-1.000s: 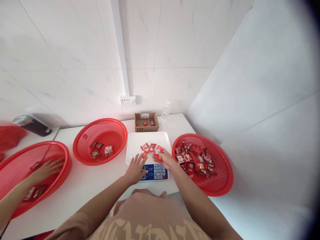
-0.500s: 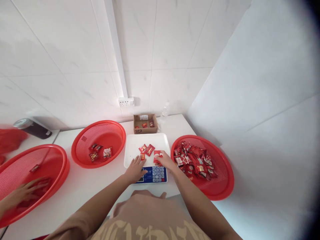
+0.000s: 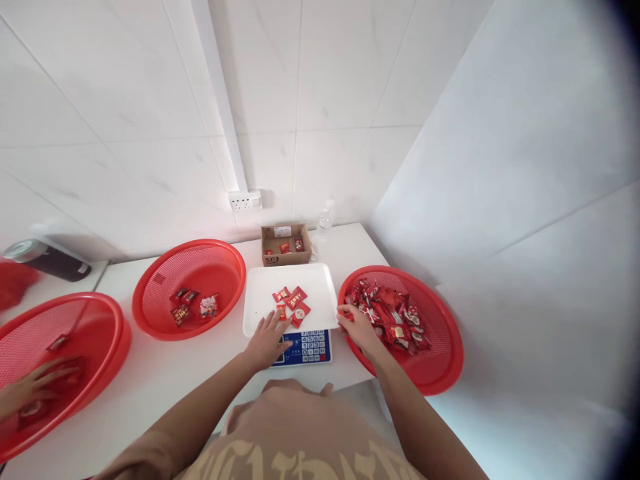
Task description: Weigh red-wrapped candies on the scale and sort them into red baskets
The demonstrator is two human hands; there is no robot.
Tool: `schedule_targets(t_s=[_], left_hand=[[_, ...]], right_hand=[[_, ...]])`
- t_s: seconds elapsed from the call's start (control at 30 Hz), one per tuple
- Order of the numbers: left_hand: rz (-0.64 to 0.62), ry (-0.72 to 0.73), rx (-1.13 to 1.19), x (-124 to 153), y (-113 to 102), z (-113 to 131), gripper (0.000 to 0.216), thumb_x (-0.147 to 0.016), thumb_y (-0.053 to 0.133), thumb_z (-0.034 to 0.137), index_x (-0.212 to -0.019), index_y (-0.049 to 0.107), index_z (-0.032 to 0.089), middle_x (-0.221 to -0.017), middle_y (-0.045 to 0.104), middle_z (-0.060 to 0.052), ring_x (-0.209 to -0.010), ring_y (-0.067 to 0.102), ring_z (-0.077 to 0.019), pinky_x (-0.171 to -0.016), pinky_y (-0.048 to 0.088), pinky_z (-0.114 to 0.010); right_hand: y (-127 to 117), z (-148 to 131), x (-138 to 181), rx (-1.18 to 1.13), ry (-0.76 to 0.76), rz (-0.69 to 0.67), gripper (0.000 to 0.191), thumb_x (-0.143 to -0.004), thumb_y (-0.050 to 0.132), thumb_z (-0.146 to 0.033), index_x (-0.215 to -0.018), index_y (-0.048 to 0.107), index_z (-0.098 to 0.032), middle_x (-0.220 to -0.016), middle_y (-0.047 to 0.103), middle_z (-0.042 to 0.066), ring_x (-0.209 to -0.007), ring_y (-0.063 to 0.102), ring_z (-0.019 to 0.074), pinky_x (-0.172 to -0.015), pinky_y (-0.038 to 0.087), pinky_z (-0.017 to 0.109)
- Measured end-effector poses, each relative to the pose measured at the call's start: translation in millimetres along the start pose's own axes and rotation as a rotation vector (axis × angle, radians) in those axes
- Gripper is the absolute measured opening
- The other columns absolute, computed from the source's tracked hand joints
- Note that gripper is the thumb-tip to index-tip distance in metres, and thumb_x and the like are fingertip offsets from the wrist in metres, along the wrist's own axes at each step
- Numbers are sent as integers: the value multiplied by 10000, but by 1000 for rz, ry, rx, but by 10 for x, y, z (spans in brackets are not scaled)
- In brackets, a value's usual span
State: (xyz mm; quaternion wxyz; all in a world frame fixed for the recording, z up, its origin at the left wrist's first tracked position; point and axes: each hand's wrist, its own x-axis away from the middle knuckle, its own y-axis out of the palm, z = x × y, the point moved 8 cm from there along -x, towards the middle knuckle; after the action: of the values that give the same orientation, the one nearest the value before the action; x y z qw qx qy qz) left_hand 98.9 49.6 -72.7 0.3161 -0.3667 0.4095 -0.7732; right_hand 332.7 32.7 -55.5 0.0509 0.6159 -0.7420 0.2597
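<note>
Several small red candy packets [image 3: 296, 297] lie on the white pan [image 3: 260, 293] of a weighing scale, whose blue keypad [image 3: 305, 347] faces me. My left hand [image 3: 267, 341] rests over the pan's front edge with fingers spread, fingertips by the nearest packets. At the pan's right edge, beside the rim of the right red basket [image 3: 447, 353], is my right hand [image 3: 359, 328]. Its thumb and forefinger are apart, and I see nothing held in it. Inside that basket sits a heap of red packets [image 3: 390, 313].
Another red basket [image 3: 145, 313] with a few packets stands left of the scale. Behind the scale are a cardboard box [image 3: 285, 257] and a clear bottle [image 3: 326, 217]. Another person's hand [image 3: 35, 387] reaches into the far-left basket [image 3: 117, 353]; a dark tumbler [image 3: 55, 261] lies behind it.
My right hand has let go of a red packet, now lying on the pan, and moved right to the pan's edge. My left hand stays nearly in place. The view has shifted slightly.
</note>
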Motion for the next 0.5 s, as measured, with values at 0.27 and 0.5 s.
schedule_targets(t_s=[0.27,0.5], left_hand=[[140,-68,179,-131,-140,-114,399,-821,520,285,-1200,547,164,-1475,315,-152,-1323,332,-301,-1060,310,-456],[294,-179,408,-176,-392,-290,134,-758,493,133,-702,605,181,-1282,505,-124,-1075,536,-264,-971,383,-415]], right_hand=[[-911,910,60,381,44,199,241,-754,498,-316,-927,611,-192,-916,681,86,-839,639,230,-721,478,333],[-944,1302,55,705,141,130,268,-779,481,-198,-987,648,-173,-939,686,110,-914,626,230,-791,438,316]])
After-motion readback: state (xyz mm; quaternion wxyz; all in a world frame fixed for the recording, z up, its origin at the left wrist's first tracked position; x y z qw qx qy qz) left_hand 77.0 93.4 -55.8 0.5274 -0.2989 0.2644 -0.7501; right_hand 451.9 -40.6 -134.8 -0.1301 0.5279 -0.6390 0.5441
